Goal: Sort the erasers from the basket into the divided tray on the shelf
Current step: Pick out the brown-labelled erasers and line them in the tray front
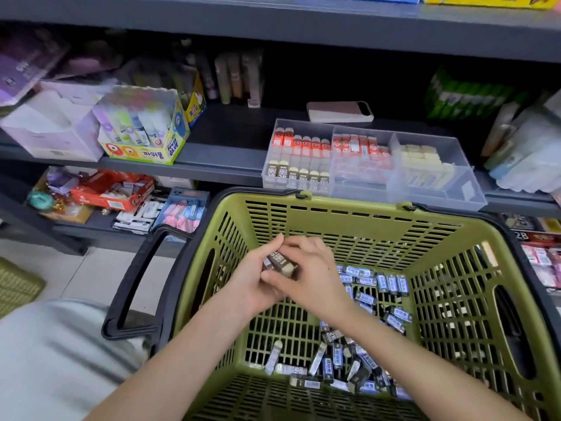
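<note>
Both hands are over the basket. The left hand and the right hand meet in the middle, and together they hold a little stack of erasers. The fingers of both hands curl round the stack and press it from both sides. I think they do this to line the erasers up, so that they go into the tray neatly and all at once.

The stack is in the air, above the left part of the basket. It is not near the tray yet. The erasers in it have dark sleeves and pale ends.

Many more erasers lie in a loose pile on the basket floor, mostly in the middle and to the right. They point every way, so each one has to be picked up and turned.

The basket is just below the shelf, right in front of the tray. That makes the way from basket to tray short.

The tray is clear and has three parts. The left part holds red erasers at the back and dark ones at the front. The middle part holds red and white ones. The right part holds pale ones and has some room at the front. The stack looks like the dark ones in the left part, so I think it belongs there. That row looks nearly full, so the erasers may need to go in standing up and close together.
</note>
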